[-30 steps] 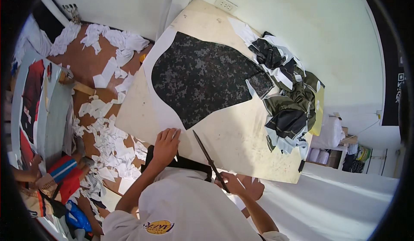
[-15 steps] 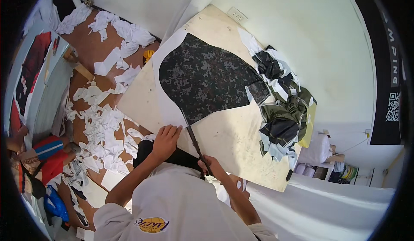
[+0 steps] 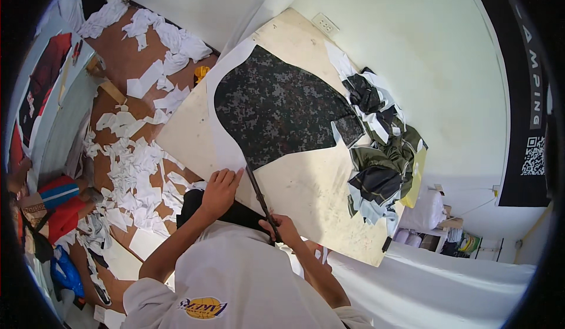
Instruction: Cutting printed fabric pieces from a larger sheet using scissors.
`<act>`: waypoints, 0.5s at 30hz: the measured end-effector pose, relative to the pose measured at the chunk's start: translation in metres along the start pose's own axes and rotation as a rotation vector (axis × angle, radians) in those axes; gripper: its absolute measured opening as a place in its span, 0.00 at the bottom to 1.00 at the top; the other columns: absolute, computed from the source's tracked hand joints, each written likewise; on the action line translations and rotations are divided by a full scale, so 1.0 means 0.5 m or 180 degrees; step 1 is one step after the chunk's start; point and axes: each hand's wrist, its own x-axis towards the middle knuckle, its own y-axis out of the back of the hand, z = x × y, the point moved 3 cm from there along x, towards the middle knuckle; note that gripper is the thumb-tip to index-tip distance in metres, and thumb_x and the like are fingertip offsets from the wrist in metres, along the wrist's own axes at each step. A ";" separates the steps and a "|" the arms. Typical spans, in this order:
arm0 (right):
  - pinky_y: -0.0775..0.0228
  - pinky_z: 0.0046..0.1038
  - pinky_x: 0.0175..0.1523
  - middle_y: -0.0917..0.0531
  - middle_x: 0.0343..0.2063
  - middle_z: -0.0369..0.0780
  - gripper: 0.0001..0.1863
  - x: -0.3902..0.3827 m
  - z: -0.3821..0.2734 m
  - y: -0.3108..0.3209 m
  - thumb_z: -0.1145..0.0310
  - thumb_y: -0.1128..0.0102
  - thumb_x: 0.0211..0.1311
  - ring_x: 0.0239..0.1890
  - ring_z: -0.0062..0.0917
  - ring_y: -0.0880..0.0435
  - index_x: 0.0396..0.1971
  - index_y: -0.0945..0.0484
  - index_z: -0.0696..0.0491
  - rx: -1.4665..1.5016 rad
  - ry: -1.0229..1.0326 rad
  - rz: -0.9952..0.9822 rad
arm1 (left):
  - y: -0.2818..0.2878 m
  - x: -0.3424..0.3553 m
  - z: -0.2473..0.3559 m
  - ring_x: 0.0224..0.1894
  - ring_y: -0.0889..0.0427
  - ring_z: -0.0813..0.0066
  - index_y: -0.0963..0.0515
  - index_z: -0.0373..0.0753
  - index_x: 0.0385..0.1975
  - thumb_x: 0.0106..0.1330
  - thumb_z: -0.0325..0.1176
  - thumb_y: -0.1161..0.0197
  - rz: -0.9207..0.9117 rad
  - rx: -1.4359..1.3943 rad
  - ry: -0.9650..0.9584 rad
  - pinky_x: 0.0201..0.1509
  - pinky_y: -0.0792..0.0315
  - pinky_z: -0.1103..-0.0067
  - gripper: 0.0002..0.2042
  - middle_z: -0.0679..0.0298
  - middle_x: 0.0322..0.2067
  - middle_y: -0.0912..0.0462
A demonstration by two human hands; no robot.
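A camouflage-patterned dark fabric piece (image 3: 282,105) with a white margin lies spread on the pale table (image 3: 312,205). My right hand (image 3: 281,230), at the table's near edge, is wrapped round the handle end of long dark scissors (image 3: 259,195). Their blades point away from me and reach the lower left edge of the pattern. On the white margin (image 3: 226,146), just left of the blades, rests my left hand (image 3: 219,192). Its fingers are stretched forward and lie flat, close to the cut edge. The scissors' handle loops are mostly hidden by my right hand.
Crumpled olive, black and white cloth pieces (image 3: 382,158) are heaped on the table's right side, against the wall. White fabric scraps (image 3: 138,176) cover the brown floor to the left. A person (image 3: 59,205) in red sits at the far left, beside another work surface (image 3: 59,111).
The whole view has shifted slightly. Both hands keep nearly the same places; the scissors stay at the fabric's lower left edge.
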 end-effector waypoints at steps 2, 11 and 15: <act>0.42 0.20 0.21 0.31 0.10 0.29 0.24 -0.001 0.003 0.006 0.54 0.31 0.62 0.13 0.13 0.32 0.14 0.31 0.50 -0.0026 -0.0102 0.0013 | -0.003 0.000 0.000 0.52 0.27 0.63 0.26 0.34 0.59 0.57 0.26 0.40 -0.0027 -0.0053 0.0044 0.57 0.33 0.68 0.25 0.59 0.42 0.26; 0.40 0.22 0.20 0.30 0.10 0.29 0.24 0.010 -0.007 0.037 0.51 0.30 0.61 0.12 0.15 0.30 0.15 0.27 0.52 0.0329 -0.0359 -0.0234 | -0.009 -0.006 0.005 0.52 0.28 0.62 0.24 0.33 0.54 0.57 0.26 0.42 -0.0034 -0.0023 0.0101 0.58 0.34 0.67 0.22 0.59 0.41 0.27; 0.40 0.21 0.20 0.31 0.10 0.29 0.25 0.045 -0.026 0.048 0.50 0.30 0.60 0.13 0.14 0.30 0.15 0.28 0.51 0.0168 -0.0057 -0.0232 | -0.006 -0.008 0.007 0.52 0.28 0.62 0.23 0.34 0.54 0.57 0.26 0.42 -0.0024 -0.0078 0.0200 0.58 0.34 0.67 0.22 0.59 0.41 0.26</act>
